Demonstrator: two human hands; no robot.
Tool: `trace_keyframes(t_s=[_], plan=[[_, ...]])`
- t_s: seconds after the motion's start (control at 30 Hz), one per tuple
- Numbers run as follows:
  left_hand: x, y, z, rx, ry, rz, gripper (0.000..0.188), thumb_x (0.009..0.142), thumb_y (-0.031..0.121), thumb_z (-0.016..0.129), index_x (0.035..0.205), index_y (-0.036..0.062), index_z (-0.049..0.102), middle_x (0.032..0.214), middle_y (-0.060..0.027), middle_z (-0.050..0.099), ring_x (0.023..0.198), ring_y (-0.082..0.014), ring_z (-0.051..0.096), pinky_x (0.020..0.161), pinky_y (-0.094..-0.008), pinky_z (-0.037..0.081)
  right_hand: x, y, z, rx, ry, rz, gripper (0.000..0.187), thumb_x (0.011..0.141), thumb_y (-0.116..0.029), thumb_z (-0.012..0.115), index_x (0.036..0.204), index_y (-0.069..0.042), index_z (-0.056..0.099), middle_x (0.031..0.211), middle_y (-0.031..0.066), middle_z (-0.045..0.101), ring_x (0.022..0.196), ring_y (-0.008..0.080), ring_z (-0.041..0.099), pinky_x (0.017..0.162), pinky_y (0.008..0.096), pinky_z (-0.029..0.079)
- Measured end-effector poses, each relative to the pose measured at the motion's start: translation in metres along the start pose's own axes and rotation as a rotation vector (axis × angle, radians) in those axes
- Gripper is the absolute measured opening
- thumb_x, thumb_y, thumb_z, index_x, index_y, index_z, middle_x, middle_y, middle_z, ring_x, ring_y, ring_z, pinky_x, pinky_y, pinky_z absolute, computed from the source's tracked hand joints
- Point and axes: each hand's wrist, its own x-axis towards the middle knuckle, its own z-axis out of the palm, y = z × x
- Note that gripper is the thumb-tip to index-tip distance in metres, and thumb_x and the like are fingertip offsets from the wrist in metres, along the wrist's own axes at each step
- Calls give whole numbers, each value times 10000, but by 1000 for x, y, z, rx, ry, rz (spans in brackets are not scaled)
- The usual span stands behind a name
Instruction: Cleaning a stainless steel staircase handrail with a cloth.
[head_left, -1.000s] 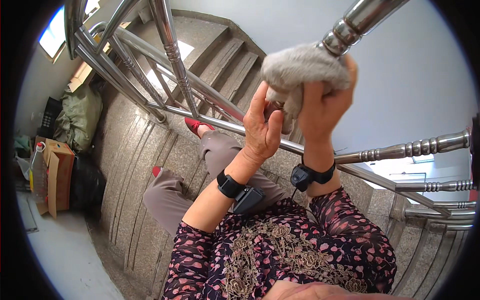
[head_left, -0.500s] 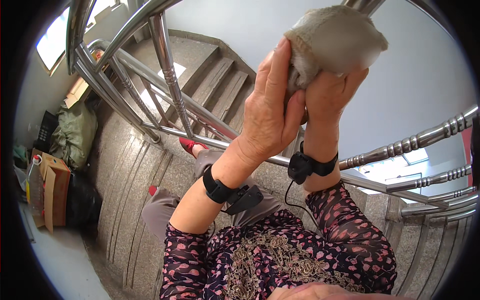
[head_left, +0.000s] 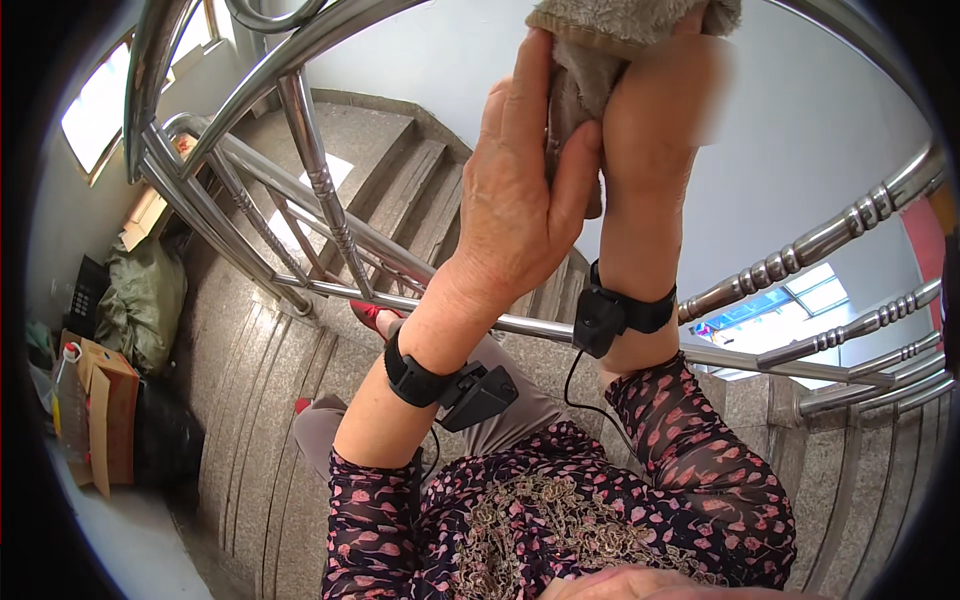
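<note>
The grey cloth is held up at the upper edge. Its left side is met by the left hand, fingers straight and close together, thumb apart, with a hanging fold between; whether it is pinched cannot be told. Its lower right is met by the right hand, whose fingers are mostly hidden. The cloth could be dropped if either grip were loosened, and the black cord below it could be snagged on the ringed baluster to its lower right. The cloth's top is cut off, the right hand is partly blurred, and whatever lies behind the fold is hidden. Farther off, lower left of the cloth, stone steps are partly blocked by railings.
</note>
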Motion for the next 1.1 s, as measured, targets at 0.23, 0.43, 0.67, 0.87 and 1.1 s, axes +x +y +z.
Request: trace_keyframes(t_s=[0.23,0.43,0.67,0.87,1.1], plan=[[-35,9,3,397,132,238,512,841,19,569,1330,-71,449,1297,-328,441,1152,-481,505,930,-455,468,-40,-12,-24,-261,2,-215,194,952,-81,498,1105,24,554,838,114,660,730,156,618,651,291,487],[-58,26,14,373,-10,219,476,824,31,612,1280,-49,502,1340,-289,423,1216,-471,456,997,-500,417,-78,-36,-70,-221,-89,-110,412,939,-64,473,1310,114,445,1113,187,650,996,212,648,855,293,506],[-70,63,43,-341,-244,-167,406,800,98,695,1157,-52,574,1312,-274,469,1230,-467,458,1006,-536,410,-105,-65,-111,-319,225,-72,748,856,-309,651,1399,80,315,1305,222,507,1149,299,558,976,401,455],[-62,86,76,-134,-359,135,420,800,114,670,1176,-43,571,1363,-295,433,1253,-461,450,1045,-522,372,-105,-78,-137,443,360,-93,750,902,-346,607,1455,2,238,1357,286,433,1184,339,541,983,406,491],[-74,79,112,-219,-327,100,370,854,132,609,1192,-3,537,1214,-230,529,1121,-404,522,924,-465,440,-105,-64,-178,-645,331,-225,564,917,-129,589,1403,51,366,1347,253,483,1203,285,536,934,348,489]])
